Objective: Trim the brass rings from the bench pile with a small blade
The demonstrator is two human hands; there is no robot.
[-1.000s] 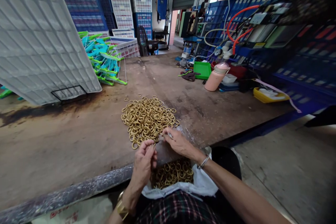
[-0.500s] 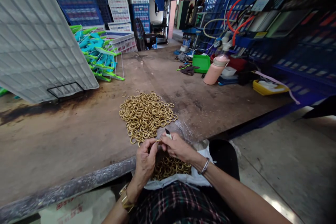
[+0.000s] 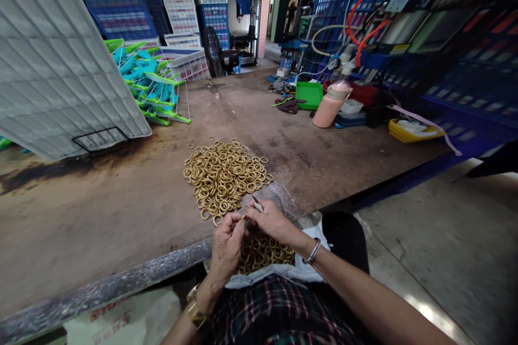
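Pinched in the fingers of my left hand [image 3: 227, 240] is a small brass-coloured ring [image 3: 244, 217], mostly covered by the fingertips. My right hand [image 3: 272, 222] is closed round a small knife [image 3: 257, 204] with a pale handle and a dark pointed blade, its tip pointing up and away. The fingertips of both hands meet at the ring. Just beyond them a heap of similar rings [image 3: 222, 175] lies on the table. Below the hands, a white sack [image 3: 301, 269] on my lap holds many more rings [image 3: 267, 256].
The brown wooden table [image 3: 129, 215] has a plastic-wrapped front edge. A large pale ribbed panel [image 3: 68, 59] leans at the left, beside green and turquoise plastic pieces [image 3: 151, 83]. To the right stand a pink bottle [image 3: 329, 108], a green tray [image 3: 309, 95] and a yellow tray [image 3: 413, 131].
Both hands stay together over the sack. The knife has tipped slightly in my right hand, and its blade now sits a little further left. The view has shifted slightly.
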